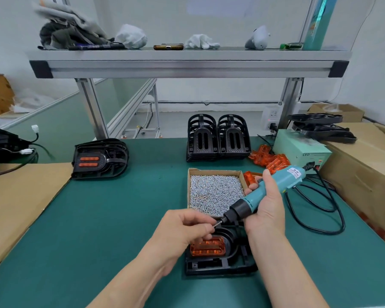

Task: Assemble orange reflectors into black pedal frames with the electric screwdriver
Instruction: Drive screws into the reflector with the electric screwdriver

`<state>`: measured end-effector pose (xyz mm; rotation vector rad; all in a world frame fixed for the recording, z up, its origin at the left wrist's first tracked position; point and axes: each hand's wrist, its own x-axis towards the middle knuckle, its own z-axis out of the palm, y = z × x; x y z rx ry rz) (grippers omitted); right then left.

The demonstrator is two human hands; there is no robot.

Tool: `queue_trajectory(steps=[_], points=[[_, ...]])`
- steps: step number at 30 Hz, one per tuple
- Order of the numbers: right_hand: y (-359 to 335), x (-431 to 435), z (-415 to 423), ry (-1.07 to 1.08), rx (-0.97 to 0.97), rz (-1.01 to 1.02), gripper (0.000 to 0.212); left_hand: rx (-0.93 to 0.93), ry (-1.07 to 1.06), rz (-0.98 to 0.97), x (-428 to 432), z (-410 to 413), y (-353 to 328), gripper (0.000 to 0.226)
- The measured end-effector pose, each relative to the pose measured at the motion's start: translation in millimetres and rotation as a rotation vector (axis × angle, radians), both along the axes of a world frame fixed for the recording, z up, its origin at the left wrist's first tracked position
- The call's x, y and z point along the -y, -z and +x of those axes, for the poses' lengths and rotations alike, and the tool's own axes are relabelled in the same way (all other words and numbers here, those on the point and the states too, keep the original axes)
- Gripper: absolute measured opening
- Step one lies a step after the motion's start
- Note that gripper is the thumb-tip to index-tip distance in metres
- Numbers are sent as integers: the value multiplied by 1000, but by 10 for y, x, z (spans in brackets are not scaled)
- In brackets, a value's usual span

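The right hand grips the screwdriver while the left hand pinches what seems a screw at its tip, which should sit square before dropping to the reflector resting in the frame just beneath.

Teal screwdriver; orange reflector; black frame; green mat.

A black pedal frame lies flat at the near edge of the worktop with an orange reflector seated in it, the teal electric screwdriver is tilted above it with its bit pointing down-left, and spare frames stand stacked beside loose reflectors behind.
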<state>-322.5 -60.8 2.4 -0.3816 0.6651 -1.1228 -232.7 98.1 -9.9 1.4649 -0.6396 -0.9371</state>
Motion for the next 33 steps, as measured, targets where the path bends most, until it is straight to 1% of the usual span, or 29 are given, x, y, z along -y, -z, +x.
queue_trajectory(steps=[5, 8, 13, 15, 16, 19, 20, 21, 25, 26, 29, 33], points=[[-2, -10, 46, 35, -45, 28, 18, -70, -98, -25, -11, -90, 16, 18], [-21, -5, 60, 54, -83, 21, 21, -91, -149, -50, 13, -105, 15, 18], [-32, -11, 48, 81, -112, 14, 26, -17, -234, -80, 51, -199, 61, 19], [-32, -27, 43, 89, -114, 21, 25, 101, -284, -108, 63, -266, 110, 24], [-36, -32, 41, 87, -108, 28, 25, 199, -310, -130, 65, -298, 134, 27], [-59, -34, 37, 67, -94, 63, 22, 621, -376, -243, 66, -323, 188, 30], [-61, -32, 33, 62, -94, 76, 21, 738, -392, -286, 64, -313, 201, 29], [-61, -35, 30, 57, -92, 88, 21, 794, -401, -315, 66, -296, 218, 27], [-65, -51, 18, 50, -97, 93, 21, 698, -361, -324, 76, -262, 231, 31], [-69, -48, 21, 58, -103, 92, 20, 744, -342, -340, 79, -255, 232, 30], [-75, -50, 30, 77, -127, 89, 18, 960, -306, -400, 85, -222, 244, 28], [-58, -55, 20, 96, -150, 55, 13, 1058, -243, -394, 75, -187, 300, 36]])
